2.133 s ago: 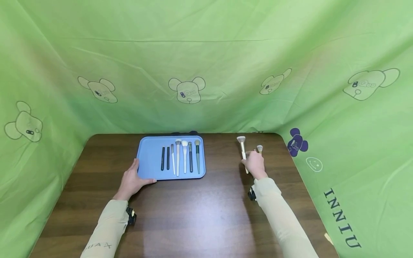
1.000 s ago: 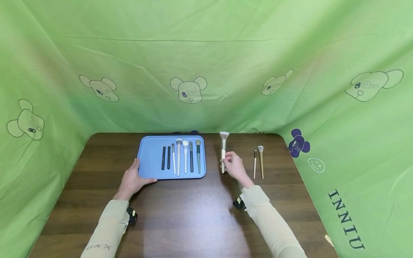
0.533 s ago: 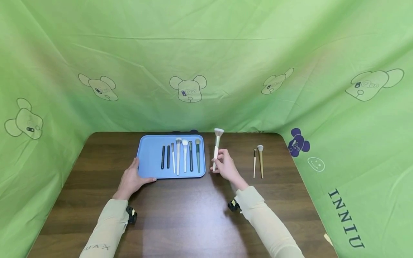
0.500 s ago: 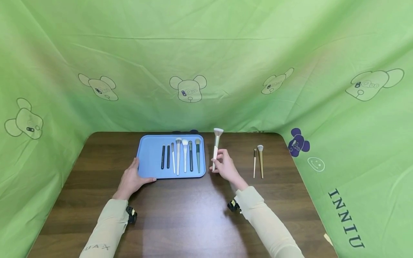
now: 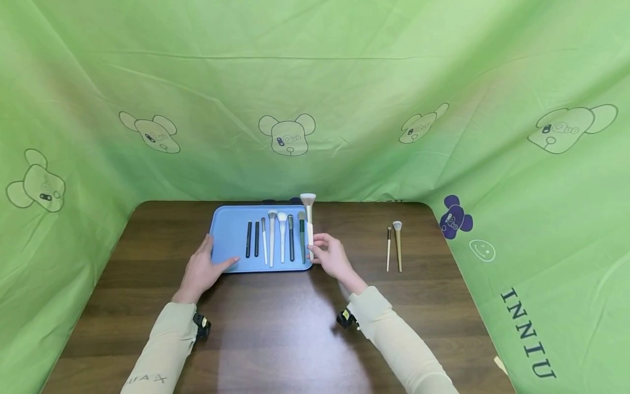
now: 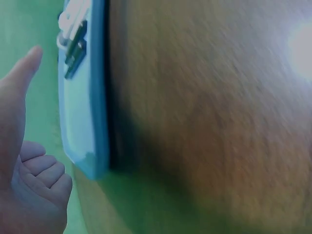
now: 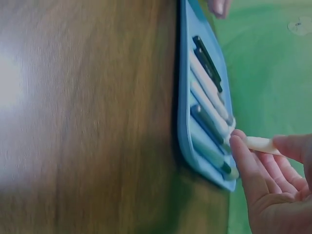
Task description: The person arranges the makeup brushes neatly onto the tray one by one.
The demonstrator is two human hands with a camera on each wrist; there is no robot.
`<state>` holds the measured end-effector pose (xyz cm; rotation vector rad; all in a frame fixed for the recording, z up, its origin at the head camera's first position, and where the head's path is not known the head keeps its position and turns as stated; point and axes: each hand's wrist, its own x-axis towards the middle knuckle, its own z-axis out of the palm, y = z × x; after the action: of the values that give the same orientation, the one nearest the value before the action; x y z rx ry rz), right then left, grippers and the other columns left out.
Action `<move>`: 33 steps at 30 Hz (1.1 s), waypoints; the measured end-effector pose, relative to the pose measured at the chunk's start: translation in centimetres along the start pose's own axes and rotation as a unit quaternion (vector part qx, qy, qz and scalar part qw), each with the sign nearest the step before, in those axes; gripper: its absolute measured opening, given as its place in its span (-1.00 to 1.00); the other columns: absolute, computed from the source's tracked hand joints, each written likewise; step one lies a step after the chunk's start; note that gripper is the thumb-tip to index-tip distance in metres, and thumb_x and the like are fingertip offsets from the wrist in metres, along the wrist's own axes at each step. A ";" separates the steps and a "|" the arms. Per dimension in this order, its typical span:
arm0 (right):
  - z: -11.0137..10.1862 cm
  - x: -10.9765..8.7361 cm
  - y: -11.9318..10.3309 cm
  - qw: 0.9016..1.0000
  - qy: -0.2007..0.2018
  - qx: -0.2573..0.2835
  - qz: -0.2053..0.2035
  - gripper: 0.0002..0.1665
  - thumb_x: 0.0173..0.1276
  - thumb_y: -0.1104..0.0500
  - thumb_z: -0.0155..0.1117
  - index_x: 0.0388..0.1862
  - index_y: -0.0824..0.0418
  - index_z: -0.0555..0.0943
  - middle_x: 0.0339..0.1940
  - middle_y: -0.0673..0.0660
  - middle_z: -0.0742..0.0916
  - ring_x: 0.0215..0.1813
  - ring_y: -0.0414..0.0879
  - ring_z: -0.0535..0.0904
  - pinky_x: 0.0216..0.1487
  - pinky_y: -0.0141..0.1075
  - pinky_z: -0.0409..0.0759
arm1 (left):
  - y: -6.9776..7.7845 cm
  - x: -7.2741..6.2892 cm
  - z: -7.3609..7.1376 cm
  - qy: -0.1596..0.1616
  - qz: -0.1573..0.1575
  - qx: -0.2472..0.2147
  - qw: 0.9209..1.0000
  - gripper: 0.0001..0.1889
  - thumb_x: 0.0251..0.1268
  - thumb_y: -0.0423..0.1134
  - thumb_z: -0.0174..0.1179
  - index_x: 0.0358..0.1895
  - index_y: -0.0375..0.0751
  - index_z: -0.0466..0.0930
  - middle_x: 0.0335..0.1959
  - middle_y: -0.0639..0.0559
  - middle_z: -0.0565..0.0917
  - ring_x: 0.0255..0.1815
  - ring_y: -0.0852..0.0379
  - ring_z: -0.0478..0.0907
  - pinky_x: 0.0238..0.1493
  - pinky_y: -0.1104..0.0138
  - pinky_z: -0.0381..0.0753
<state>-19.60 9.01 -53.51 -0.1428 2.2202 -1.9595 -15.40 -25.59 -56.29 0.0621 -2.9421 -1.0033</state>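
My right hand (image 5: 334,258) pinches the pale handle of a makeup brush (image 5: 308,210) with a wide, white-tipped head. The brush is held upright over the right rim of a blue tray (image 5: 223,230), partly covering the green-handled brush (image 5: 302,235) there. In the right wrist view, thumb and fingertips close on the pale handle (image 7: 259,144). At the tray's left front corner is my left hand (image 5: 200,272), thumb stretched out over the rim. The left wrist view shows that thumb (image 6: 27,66) raised, the other fingers bent; contact with the tray (image 6: 80,117) is unclear.
Several makeup brushes lie side by side in the tray, including a white one (image 5: 283,241) and a short black one (image 5: 248,241). To the right on the wooden table (image 5: 295,328), a thin brush (image 5: 389,251) and a tan-handled brush (image 5: 397,246) lie together. Green cloth (image 5: 315,82) surrounds the table.
My right hand has picked the wide brush up from the table's right side and carried it left to the tray's right rim. My left thumb has lifted from the tray's front edge.
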 end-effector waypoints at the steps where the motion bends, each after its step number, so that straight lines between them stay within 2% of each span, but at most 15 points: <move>1: 0.3 0.0 0.0 1.000 -0.002 0.003 -0.003 -0.77 0.44 0.47 0.23 0.04 0.54 0.54 -0.15 0.41 0.69 -0.20 0.41 0.72 -0.20 -0.05 0.75 | 0.3 0.1 0.0 0.004 0.006 -0.004 1.000 0.18 0.25 0.28 0.34 0.56 -0.56 -0.06 0.56 -0.50 0.03 0.52 -0.45 0.06 0.41 -0.22 0.19; 8: 2.3 -0.4 -0.4 1.000 -0.016 0.003 0.000 -0.76 0.43 0.45 0.27 0.04 0.53 0.60 -0.19 0.27 0.68 -0.19 0.32 0.75 -0.18 -0.12 0.75 | 3.6 0.8 0.4 0.040 0.053 -0.053 0.996 -0.08 0.37 0.03 0.35 0.51 -0.58 0.14 0.50 -0.50 0.21 0.51 -0.39 0.15 0.45 -0.15 0.17; 13: 3.9 -0.7 -0.6 1.000 -0.028 -0.014 -0.005 -0.77 0.42 0.41 0.30 0.02 0.50 0.64 -0.21 0.24 0.69 -0.20 0.28 0.75 -0.21 -0.18 0.75 | 6.5 1.3 0.9 0.052 0.078 -0.090 0.992 -0.16 0.40 0.04 0.33 0.50 -0.50 0.24 0.45 -0.43 0.33 0.48 -0.34 0.24 0.43 -0.12 0.24; 19: 5.2 -1.1 -0.6 0.998 -0.047 -0.024 -0.019 -0.77 0.43 0.39 0.31 0.02 0.46 0.65 -0.25 0.19 0.71 -0.20 0.32 0.74 -0.24 -0.20 0.75 | 9.0 1.4 1.8 0.039 0.098 -0.128 0.986 -0.17 0.41 0.13 0.28 0.54 -0.35 0.25 0.35 -0.27 0.52 0.39 -0.23 0.41 0.34 -0.10 0.39; 22: 5.8 -1.3 -0.5 0.998 -0.053 -0.028 -0.025 -0.78 0.43 0.37 0.32 0.01 0.43 0.67 -0.28 0.16 0.73 -0.22 0.31 0.75 -0.26 -0.24 0.75 | 9.7 1.4 2.3 0.029 0.089 -0.146 0.985 -0.18 0.42 0.18 0.24 0.54 -0.28 0.28 0.24 -0.22 0.63 0.31 -0.21 0.50 0.28 -0.10 0.45; 25: 6.3 -1.5 -0.4 0.998 -0.059 -0.025 -0.026 -0.78 0.42 0.37 0.33 0.01 0.43 0.67 -0.30 0.17 0.74 -0.23 0.34 0.73 -0.25 -0.22 0.75 | 10.1 1.3 2.8 0.022 0.079 -0.158 0.984 -0.22 0.45 0.17 0.21 0.51 -0.31 0.32 0.16 -0.21 0.68 0.25 -0.22 0.56 0.24 -0.11 0.50; 29: 6.8 -1.7 -0.2 0.997 -0.065 -0.022 -0.026 -0.76 0.42 0.36 0.34 0.02 0.44 0.67 -0.30 0.17 0.74 -0.24 0.33 0.73 -0.25 -0.19 0.75 | 10.4 1.3 3.2 0.029 0.070 -0.177 0.981 -0.34 0.49 0.02 0.24 0.42 -0.39 0.40 0.06 -0.24 0.72 0.14 -0.23 0.64 0.19 -0.08 0.55; 33: 7.2 -1.8 -0.2 0.997 -0.064 -0.033 -0.031 -0.75 0.41 0.36 0.34 0.04 0.43 0.68 -0.27 0.17 0.74 -0.27 0.19 0.76 -0.26 -0.23 0.75 | 10.6 1.4 3.5 0.046 0.065 -0.193 0.978 -0.43 0.46 -0.12 0.28 0.36 -0.44 0.44 -0.05 -0.24 0.75 0.05 -0.22 0.69 0.14 -0.05 0.59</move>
<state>-16.43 2.32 -54.06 -0.3393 2.2245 -1.8509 -17.25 -15.20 -52.55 -0.0913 -2.5772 -1.4806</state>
